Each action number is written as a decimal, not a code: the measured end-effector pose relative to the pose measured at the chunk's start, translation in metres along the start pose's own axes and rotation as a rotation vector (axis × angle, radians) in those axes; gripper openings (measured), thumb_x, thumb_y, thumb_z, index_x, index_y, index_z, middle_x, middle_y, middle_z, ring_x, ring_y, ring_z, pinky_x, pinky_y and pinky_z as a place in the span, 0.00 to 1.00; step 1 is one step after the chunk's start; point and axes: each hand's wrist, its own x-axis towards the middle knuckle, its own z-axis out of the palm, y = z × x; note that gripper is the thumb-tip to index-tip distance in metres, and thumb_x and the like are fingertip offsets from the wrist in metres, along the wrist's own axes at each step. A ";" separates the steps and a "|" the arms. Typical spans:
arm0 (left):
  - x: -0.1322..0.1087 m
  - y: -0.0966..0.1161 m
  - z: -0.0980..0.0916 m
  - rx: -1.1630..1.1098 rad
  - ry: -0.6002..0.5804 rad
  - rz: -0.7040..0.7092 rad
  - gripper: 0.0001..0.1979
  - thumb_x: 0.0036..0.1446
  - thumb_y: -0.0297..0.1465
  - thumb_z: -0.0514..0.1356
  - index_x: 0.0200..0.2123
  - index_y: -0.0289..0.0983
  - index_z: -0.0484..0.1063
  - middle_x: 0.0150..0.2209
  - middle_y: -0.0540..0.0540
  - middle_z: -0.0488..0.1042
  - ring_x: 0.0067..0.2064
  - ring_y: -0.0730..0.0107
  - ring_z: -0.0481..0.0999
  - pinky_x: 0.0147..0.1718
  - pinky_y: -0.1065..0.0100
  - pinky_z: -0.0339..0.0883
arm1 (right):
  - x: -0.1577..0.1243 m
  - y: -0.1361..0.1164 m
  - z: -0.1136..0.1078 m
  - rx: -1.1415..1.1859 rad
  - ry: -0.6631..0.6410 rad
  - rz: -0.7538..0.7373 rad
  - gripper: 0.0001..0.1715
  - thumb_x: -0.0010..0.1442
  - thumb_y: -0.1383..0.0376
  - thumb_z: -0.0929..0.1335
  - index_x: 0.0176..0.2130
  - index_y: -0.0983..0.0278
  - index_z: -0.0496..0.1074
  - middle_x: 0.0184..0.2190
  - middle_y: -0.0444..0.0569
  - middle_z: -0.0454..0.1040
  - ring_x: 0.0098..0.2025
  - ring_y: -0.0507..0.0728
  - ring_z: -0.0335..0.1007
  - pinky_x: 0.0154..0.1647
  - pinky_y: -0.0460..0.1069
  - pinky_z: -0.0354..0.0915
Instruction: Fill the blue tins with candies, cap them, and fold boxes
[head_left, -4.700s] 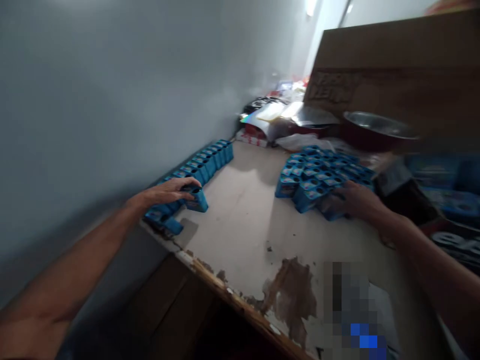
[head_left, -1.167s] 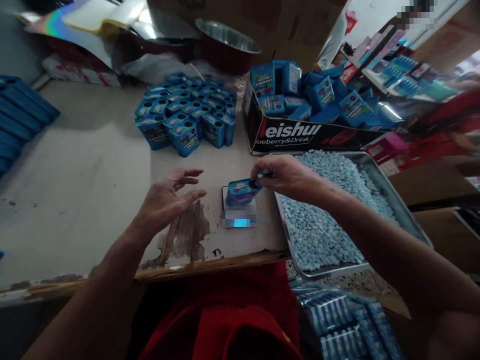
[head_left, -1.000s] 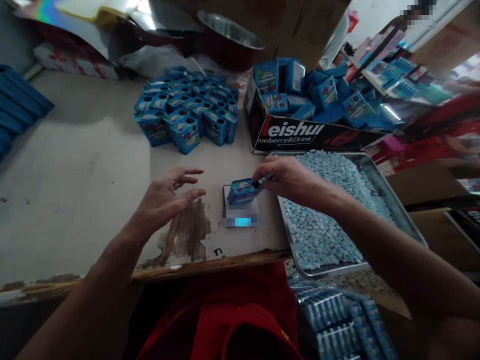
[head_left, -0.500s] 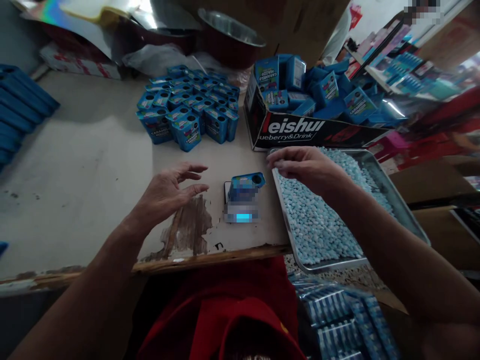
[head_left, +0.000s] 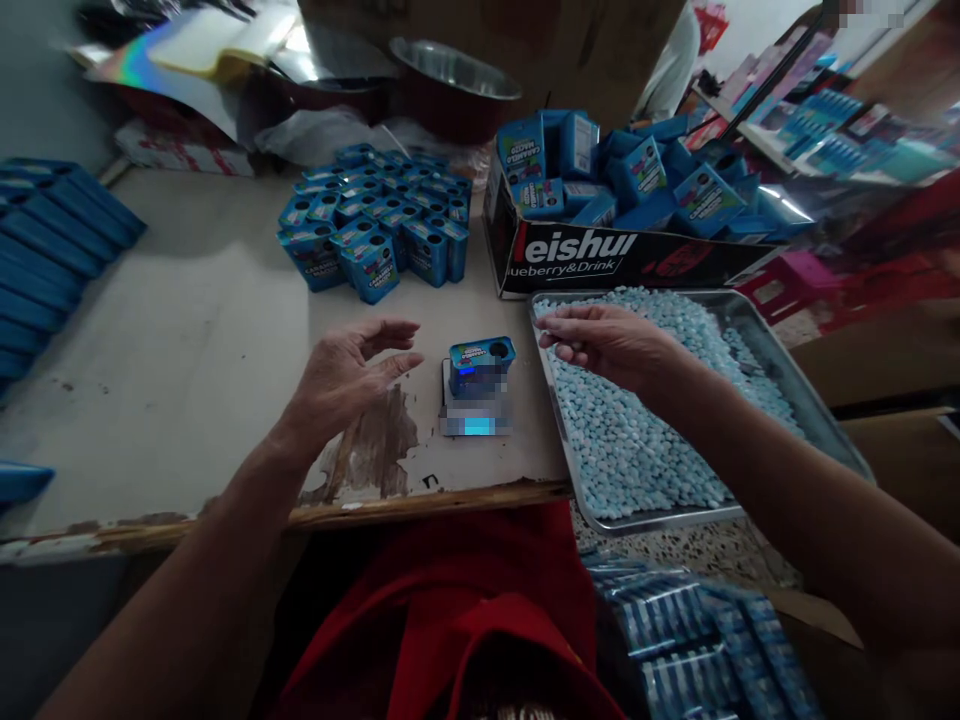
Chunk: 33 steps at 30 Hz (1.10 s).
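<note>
On a small digital scale (head_left: 477,418) with a lit display stands a blue candy box (head_left: 482,354), its round hole facing up. My left hand (head_left: 356,372) hovers left of that box, thumb and fingers apart, with nothing in it. Over the left edge of a metal tray (head_left: 832,440) is my right hand (head_left: 600,340), its fingertips pinched together. What the pinch holds, if anything, is too small to make out. Light blue and white candies (head_left: 637,450) fill much of the tray below that hand. Neither hand touches the box.
A cluster of upright blue boxes (head_left: 375,225) stands behind the scale. More blue boxes lie heaped in a black carton (head_left: 637,262). Further blue boxes (head_left: 52,260) line the table's left side. Wrapped blue packs (head_left: 675,630) sit below the tray.
The view has shifted slightly. My right hand stays by the tray's left edge with its fingers drawn together. My left hand remains open beside the box on the scale.
</note>
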 end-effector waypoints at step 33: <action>0.016 0.010 0.059 0.464 0.026 0.775 0.18 0.62 0.27 0.60 0.52 0.47 0.79 0.54 0.45 0.78 0.57 0.52 0.72 0.63 0.46 0.59 | -0.018 0.043 0.078 0.730 0.070 0.081 0.22 0.75 0.53 0.59 0.43 0.64 0.73 0.38 0.51 0.81 0.39 0.55 0.79 0.52 0.54 0.74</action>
